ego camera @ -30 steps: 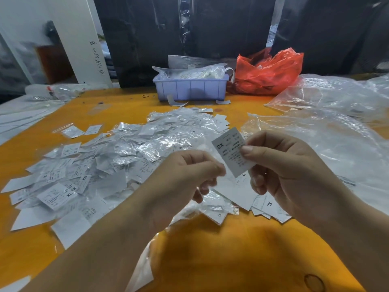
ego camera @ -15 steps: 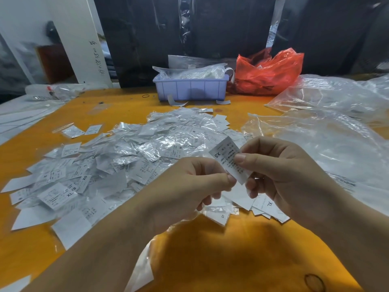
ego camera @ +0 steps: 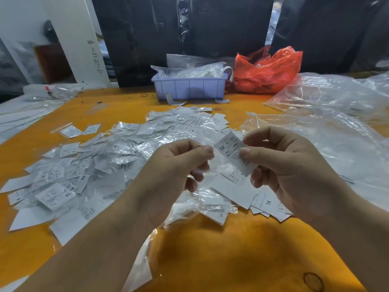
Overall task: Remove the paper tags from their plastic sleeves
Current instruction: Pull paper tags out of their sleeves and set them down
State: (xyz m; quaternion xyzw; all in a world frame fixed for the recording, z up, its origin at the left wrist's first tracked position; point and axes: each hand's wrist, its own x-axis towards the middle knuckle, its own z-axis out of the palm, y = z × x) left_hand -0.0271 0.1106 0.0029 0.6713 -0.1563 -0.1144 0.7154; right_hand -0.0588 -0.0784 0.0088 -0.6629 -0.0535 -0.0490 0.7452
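My right hand [ego camera: 282, 165] pinches a white paper tag [ego camera: 230, 151] marked XS between thumb and forefinger, held above the table. My left hand [ego camera: 174, 171] pinches a clear plastic sleeve [ego camera: 205, 165], which looks blurred just left of the tag. Tag and sleeve seem to be apart or nearly so; the blur hides the exact overlap. A wide heap of sleeved tags [ego camera: 130, 148] covers the orange table [ego camera: 231, 260] to the left and behind my hands. Bare paper tags [ego camera: 265, 204] lie stacked under my right hand.
A lilac plastic bin [ego camera: 189, 88] with plastic bags in it stands at the back centre, a red plastic bag [ego camera: 267, 70] beside it. Large clear plastic bags [ego camera: 336, 127] spread over the right side. A white board [ego camera: 69, 39] leans at the back left.
My hands came together at the tag, then the left hand drew away to the left holding the clear sleeve, while the tag stayed in my right hand.
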